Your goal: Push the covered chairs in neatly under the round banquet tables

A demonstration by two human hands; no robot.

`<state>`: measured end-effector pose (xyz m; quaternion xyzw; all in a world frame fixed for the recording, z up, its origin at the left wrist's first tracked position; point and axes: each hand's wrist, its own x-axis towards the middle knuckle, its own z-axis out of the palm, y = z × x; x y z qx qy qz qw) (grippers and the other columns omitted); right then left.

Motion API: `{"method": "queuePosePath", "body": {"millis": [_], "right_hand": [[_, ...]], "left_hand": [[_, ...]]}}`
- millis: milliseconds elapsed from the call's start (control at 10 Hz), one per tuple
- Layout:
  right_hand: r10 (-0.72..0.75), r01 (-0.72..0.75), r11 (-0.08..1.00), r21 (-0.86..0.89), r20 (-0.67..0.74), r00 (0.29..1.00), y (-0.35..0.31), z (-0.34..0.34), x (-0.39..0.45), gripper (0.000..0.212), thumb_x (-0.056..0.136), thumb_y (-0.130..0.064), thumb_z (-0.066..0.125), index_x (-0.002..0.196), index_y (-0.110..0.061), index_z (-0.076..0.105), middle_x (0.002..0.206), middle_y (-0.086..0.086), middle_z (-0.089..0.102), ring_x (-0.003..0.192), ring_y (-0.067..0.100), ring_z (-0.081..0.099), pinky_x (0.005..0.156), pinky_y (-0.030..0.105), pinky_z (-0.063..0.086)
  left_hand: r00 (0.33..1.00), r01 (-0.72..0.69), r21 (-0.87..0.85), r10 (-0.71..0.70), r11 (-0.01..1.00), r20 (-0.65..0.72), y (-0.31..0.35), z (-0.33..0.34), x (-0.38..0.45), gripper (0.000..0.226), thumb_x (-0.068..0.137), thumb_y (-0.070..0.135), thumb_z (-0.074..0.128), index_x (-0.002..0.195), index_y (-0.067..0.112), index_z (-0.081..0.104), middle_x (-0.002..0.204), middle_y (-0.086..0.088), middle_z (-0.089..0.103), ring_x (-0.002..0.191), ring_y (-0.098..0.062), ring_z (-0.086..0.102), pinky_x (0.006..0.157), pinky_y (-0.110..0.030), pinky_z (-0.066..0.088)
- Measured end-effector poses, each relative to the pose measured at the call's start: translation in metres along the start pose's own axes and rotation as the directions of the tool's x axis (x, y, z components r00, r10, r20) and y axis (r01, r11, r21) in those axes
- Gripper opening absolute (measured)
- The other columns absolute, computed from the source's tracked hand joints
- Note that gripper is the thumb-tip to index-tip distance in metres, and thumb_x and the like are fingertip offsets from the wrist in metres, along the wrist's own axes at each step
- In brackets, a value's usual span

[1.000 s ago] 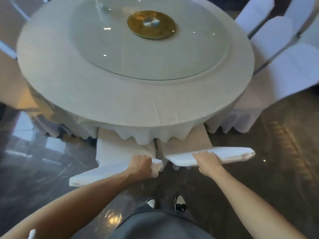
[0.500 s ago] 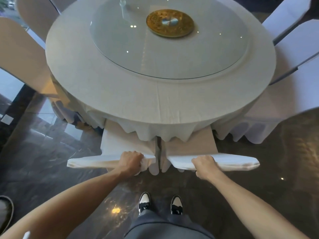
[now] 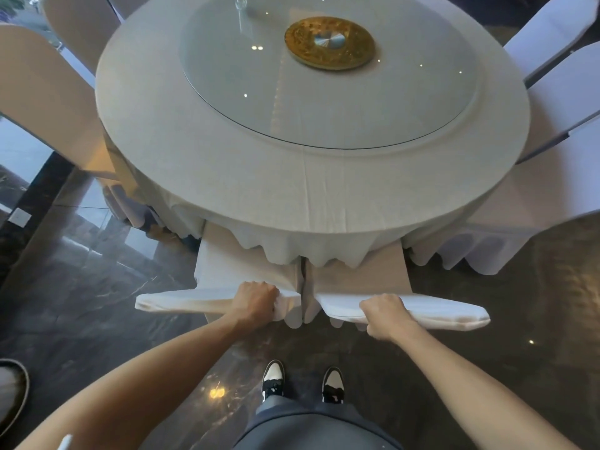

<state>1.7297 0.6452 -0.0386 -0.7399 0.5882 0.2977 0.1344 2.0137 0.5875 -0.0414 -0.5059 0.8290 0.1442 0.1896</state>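
Note:
Two white-covered chairs stand side by side at the near edge of the round banquet table [image 3: 227, 177]. My left hand [image 3: 255, 302] grips the top of the left chair's backrest [image 3: 181, 302]. My right hand [image 3: 384, 315] grips the top of the right chair's backrest [image 3: 438, 315]. Both seats reach under the hanging tablecloth, so their front parts are hidden. The two backrests line up almost straight, with a narrow gap between them.
A glass turntable [image 3: 324, 102] with a gold centre disc [image 3: 329, 43] lies on the table. More covered chairs stand at the left [image 3: 42, 102] and right [image 3: 565, 92]. My shoes [image 3: 303, 381] stand on the dark polished floor behind the chairs.
The left chair's backrest has swung from a slant to level with the right one, and both chairs sit farther under the table. My view has shifted left.

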Motion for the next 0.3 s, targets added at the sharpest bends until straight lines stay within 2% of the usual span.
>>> {"method": "queuePosePath", "body": {"millis": [100, 200, 300], "right_hand": [[-0.049, 0.052, 0.998, -0.036, 0.068, 0.996, 0.005, -0.005, 0.006, 0.024, 0.082, -0.03, 0.059, 0.102, -0.018, 0.063, 0.103, 0.007, 0.069, 0.093, 0.029, 0.064, 0.075, 0.037, 0.048], [-0.074, 0.072, 0.997, 0.015, 0.194, 0.978, 0.01, -0.019, 0.012, 0.029, 0.078, -0.037, 0.066, 0.099, -0.017, 0.064, 0.1, 0.006, 0.068, 0.086, 0.027, 0.063, 0.067, 0.035, 0.046], [-0.134, 0.025, 0.965, 0.263, 0.408, 0.903, 0.022, -0.045, 0.017, 0.045, 0.079, -0.044, 0.071, 0.112, -0.014, 0.065, 0.113, 0.005, 0.064, 0.094, 0.022, 0.06, 0.079, 0.035, 0.048]], "left_hand": [[0.992, -0.023, 0.005, 0.022, 1.0, 0.126, -0.005, -0.009, 0.002, 0.028, 0.072, 0.022, 0.057, 0.098, 0.021, 0.068, 0.093, -0.005, 0.071, 0.084, -0.027, 0.066, 0.068, -0.031, 0.045], [0.966, -0.024, -0.016, 0.027, 1.0, 0.258, -0.016, -0.025, 0.008, 0.043, 0.071, 0.025, 0.065, 0.114, 0.026, 0.065, 0.105, -0.001, 0.068, 0.09, -0.023, 0.063, 0.073, -0.032, 0.047], [0.886, 0.042, -0.116, 0.017, 0.992, 0.464, -0.03, -0.053, 0.015, 0.074, 0.07, 0.039, 0.079, 0.137, 0.025, 0.051, 0.129, 0.002, 0.057, 0.109, -0.02, 0.056, 0.084, -0.031, 0.045]]}}
